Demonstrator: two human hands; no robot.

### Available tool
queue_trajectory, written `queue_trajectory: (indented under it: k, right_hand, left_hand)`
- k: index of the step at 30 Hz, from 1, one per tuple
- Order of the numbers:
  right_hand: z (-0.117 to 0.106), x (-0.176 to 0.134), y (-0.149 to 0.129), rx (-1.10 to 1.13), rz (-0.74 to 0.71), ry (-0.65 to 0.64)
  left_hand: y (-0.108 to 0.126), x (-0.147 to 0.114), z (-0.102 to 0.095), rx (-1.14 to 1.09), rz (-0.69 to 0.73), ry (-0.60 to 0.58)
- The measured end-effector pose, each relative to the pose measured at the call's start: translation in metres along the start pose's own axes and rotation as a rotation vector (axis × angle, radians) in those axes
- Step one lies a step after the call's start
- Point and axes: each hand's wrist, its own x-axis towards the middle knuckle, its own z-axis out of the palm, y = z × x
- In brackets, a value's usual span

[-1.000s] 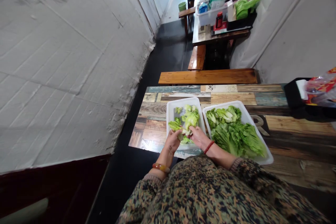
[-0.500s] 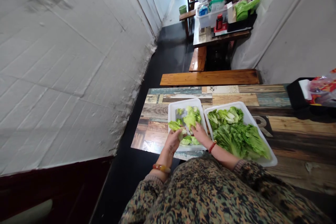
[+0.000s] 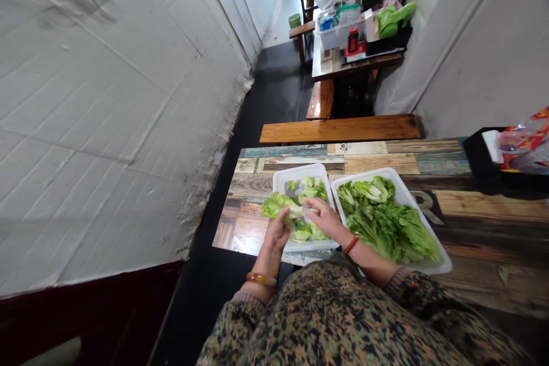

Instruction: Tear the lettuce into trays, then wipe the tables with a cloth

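While your left hand [image 3: 278, 233] pinches a lettuce piece [image 3: 277, 204] across the left rim of the smaller tray [image 3: 315, 245], your right hand [image 3: 323, 219] hangs above that tray, loosely curled; I can't tell whether it grips anything. Leaf pieces [image 3: 314, 187] lie inside it, bigger lettuce [image 3: 381, 226] just to its right.

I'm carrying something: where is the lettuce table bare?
Bare tabletop shows between the right tray and black box, plus a smaller patch left of the left tray. Crowded: the left tray, with left hand, right hand and lettuce.
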Motion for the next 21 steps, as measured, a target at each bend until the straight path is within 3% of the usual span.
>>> queue_trajectory:
  k: [3,10,14,18,21]
  right_hand:
    - [-0.007,-0.001,0.001,0.037,0.028,0.039]
    - [-0.005,-0.007,-0.017,-0.322,-0.266,-0.039]
    - [-0.007,-0.010,-0.020,-0.435,-0.352,-0.085]
    - [-0.009,-0.012,-0.022,-0.345,-0.300,-0.108]
    - [-0.009,-0.011,-0.020,-0.088,-0.134,-0.062]
  left_hand:
    - [0.006,-0.003,0.003,-0.041,-0.037,0.029]
    - [0.004,-0.012,0.013,-0.071,-0.131,0.008]
    - [0.003,-0.017,0.013,-0.038,-0.131,-0.064]
    - [0.003,-0.017,0.008,0.050,-0.091,-0.113]
    - [0.005,-0.015,0.005,0.103,-0.070,-0.111]
